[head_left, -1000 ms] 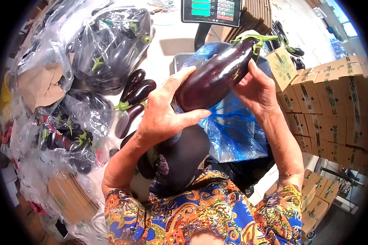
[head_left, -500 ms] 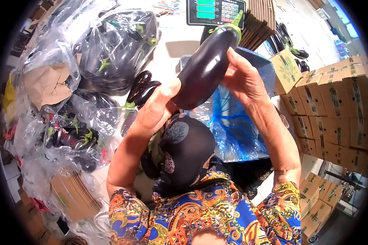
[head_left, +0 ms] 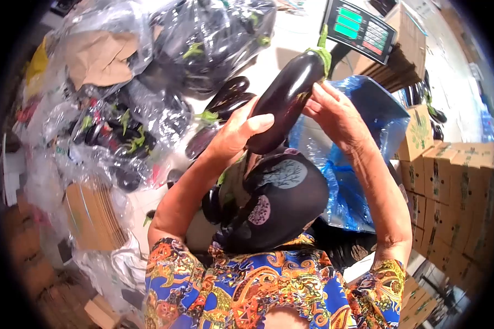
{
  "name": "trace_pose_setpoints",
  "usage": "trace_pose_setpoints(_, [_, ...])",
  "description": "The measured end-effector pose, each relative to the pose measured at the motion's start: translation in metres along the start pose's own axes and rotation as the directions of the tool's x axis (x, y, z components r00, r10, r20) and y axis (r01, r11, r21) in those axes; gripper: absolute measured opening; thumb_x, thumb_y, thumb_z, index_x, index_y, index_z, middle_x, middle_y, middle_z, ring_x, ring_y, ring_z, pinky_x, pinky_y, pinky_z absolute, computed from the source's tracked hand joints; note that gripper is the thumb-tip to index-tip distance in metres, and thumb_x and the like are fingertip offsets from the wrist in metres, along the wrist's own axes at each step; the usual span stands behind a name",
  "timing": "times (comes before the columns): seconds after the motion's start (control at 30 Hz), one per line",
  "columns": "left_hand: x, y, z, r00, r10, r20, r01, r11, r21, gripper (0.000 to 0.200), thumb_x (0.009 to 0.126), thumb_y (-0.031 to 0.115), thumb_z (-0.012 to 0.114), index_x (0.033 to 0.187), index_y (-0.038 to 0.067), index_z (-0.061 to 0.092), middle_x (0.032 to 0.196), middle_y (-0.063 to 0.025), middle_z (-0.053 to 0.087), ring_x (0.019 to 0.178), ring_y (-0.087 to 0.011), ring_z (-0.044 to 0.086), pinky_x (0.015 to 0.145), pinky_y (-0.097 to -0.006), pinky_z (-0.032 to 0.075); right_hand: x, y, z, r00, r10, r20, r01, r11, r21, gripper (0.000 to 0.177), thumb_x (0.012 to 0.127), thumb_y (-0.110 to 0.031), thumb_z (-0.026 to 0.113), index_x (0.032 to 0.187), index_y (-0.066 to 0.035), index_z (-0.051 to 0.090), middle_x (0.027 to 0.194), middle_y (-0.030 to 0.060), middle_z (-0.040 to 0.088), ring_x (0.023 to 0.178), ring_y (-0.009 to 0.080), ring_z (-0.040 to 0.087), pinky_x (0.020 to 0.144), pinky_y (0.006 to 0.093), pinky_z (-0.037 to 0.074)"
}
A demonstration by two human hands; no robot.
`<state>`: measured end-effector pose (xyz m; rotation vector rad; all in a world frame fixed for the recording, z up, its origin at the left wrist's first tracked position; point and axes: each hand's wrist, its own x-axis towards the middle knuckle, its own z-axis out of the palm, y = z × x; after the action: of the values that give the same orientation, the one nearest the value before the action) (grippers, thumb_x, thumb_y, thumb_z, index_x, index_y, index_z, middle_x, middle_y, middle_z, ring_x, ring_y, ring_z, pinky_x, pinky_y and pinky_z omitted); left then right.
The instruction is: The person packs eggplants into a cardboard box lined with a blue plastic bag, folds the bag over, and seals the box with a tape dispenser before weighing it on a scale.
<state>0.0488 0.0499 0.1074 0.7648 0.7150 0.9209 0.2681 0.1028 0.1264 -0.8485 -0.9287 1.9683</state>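
I hold one dark purple eggplant (head_left: pixel 286 96) with a green stem up in front of me, tilted with the stem toward the upper right. My left hand (head_left: pixel 237 133) grips its lower end, thumb across the skin. My right hand (head_left: pixel 335 115) touches its upper side near the stem. Below the eggplant lies a black cloth (head_left: pixel 280 200) with pale printed patterns, against my chest. A blue plastic bag (head_left: pixel 362 142) sits behind my right hand.
Clear plastic bags full of eggplants (head_left: pixel 203 38) are heaped at the upper left, with loose eggplants (head_left: pixel 228 96) beside them. A digital scale display (head_left: pixel 359 30) stands at the top. Stacked cardboard boxes (head_left: pixel 450 186) fill the right side. Flat cardboard (head_left: pixel 93 214) lies at left.
The eggplant has turned from a low tilt to a steeper one, stem up. My view has shifted, so the scale and bags sit further right. Both hands stay on the eggplant.
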Motion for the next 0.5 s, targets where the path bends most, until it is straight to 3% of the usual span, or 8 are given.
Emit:
trace_pose_setpoints(0.07, [-0.004, -0.006, -0.007, 0.999, 0.050, -0.019, -0.052, 0.993, -0.110, 0.066, 0.089, 0.035, 0.065, 0.139, 0.001, 0.039, 0.116, -0.0123, 0.060, 0.090, -0.0194, 0.066, 0.074, -0.0318, 0.058, 0.004, 0.001, 0.007, 0.999, 0.035, 0.031, -0.034, 0.999, -0.010, 0.038, 0.097, -0.031, 0.059, 0.124, -0.006, 0.058, 0.116, 0.0045, 0.065, 0.109, 0.0158, 0.059, 0.099, 0.0334, 0.041])
trace_pose_setpoints(0.13, [-0.009, -0.011, -0.013, 0.990, 0.122, -0.075, -0.132, 0.979, -0.154, 0.063, 0.092, 0.036, 0.063, 0.139, 0.002, 0.039, 0.116, -0.0121, 0.061, 0.092, -0.0196, 0.066, 0.077, -0.0334, 0.059, 0.006, -0.001, 0.000, 0.980, 0.190, 0.055, -0.179, 0.971, -0.158, 0.042, 0.097, -0.034, 0.059, 0.126, -0.004, 0.057, 0.116, 0.0057, 0.065, 0.109, 0.0178, 0.060, 0.098, 0.0334, 0.042])
trace_pose_setpoints(0.17, [-0.013, -0.014, -0.022, 0.989, 0.135, -0.059, -0.144, 0.973, -0.180, 0.060, 0.095, 0.037, 0.061, 0.138, 0.002, 0.039, 0.118, -0.0119, 0.061, 0.096, -0.0200, 0.066, 0.081, -0.0359, 0.059, 0.004, -0.002, 0.003, 0.978, 0.210, -0.016, -0.206, 0.942, -0.266, 0.043, 0.096, -0.034, 0.059, 0.126, -0.003, 0.057, 0.116, 0.0062, 0.065, 0.108, 0.0179, 0.060, 0.097, 0.0331, 0.042])
trace_pose_setpoints(0.2, [-0.021, -0.013, -0.033, 0.994, 0.092, -0.055, -0.099, 0.984, -0.149, 0.061, 0.093, 0.039, 0.062, 0.138, 0.003, 0.041, 0.119, -0.0103, 0.060, 0.097, -0.0170, 0.064, 0.081, -0.0311, 0.057, 0.000, -0.002, 0.011, 0.972, 0.224, -0.073, -0.235, 0.899, -0.370, 0.044, 0.096, -0.033, 0.059, 0.127, -0.002, 0.056, 0.116, 0.0067, 0.065, 0.107, 0.0180, 0.060, 0.096, 0.0327, 0.043])
trace_pose_setpoints(0.27, [-0.037, -0.024, -0.052, 0.971, 0.068, -0.227, -0.076, 0.997, -0.026, 0.061, 0.093, 0.040, 0.063, 0.137, 0.003, 0.043, 0.117, -0.0076, 0.059, 0.097, -0.0124, 0.061, 0.081, -0.0257, 0.052, -0.008, -0.001, 0.014, 0.984, 0.164, -0.073, -0.177, 0.818, -0.547, 0.044, 0.093, -0.030, 0.062, 0.124, 0.001, 0.059, 0.113, 0.0088, 0.066, 0.102, 0.0176, 0.061, 0.089, 0.0297, 0.045])
trace_pose_setpoints(0.33, [-0.056, -0.029, -0.075, 0.949, 0.155, -0.275, -0.120, 0.983, 0.141, 0.058, 0.091, 0.037, 0.062, 0.134, 0.002, 0.046, 0.115, -0.0046, 0.059, 0.097, -0.0091, 0.057, 0.082, -0.0236, 0.049, -0.012, 0.006, 0.008, 0.978, 0.179, -0.102, -0.203, 0.747, -0.633, 0.044, 0.092, -0.030, 0.065, 0.122, 0.002, 0.060, 0.109, 0.0086, 0.067, 0.100, 0.0171, 0.062, 0.087, 0.0297, 0.045])
trace_pose_setpoints(0.4, [-0.082, -0.031, -0.093, 0.903, 0.220, -0.369, -0.117, 0.952, 0.283, 0.059, 0.089, 0.037, 0.062, 0.133, 0.000, 0.047, 0.111, -0.0040, 0.060, 0.093, -0.0096, 0.058, 0.081, -0.0235, 0.049, -0.016, 0.012, 0.001, 0.971, 0.205, -0.122, -0.234, 0.714, -0.660, 0.043, 0.092, -0.029, 0.065, 0.120, 0.002, 0.061, 0.106, 0.0081, 0.067, 0.096, 0.0163, 0.063, 0.085, 0.0289, 0.046])
trace_pose_setpoints(0.5, [-0.127, -0.021, -0.115, 0.756, 0.372, -0.538, -0.098, 0.878, 0.469, 0.070, 0.085, 0.045, 0.063, 0.134, -0.002, 0.045, 0.108, -0.0042, 0.061, 0.089, -0.0116, 0.057, 0.081, -0.0250, 0.048, -0.019, 0.024, -0.010, 0.970, 0.214, -0.116, -0.237, 0.725, -0.647, 0.041, 0.092, -0.025, 0.065, 0.121, 0.003, 0.060, 0.105, 0.0071, 0.067, 0.095, 0.0143, 0.062, 0.084, 0.0268, 0.046])
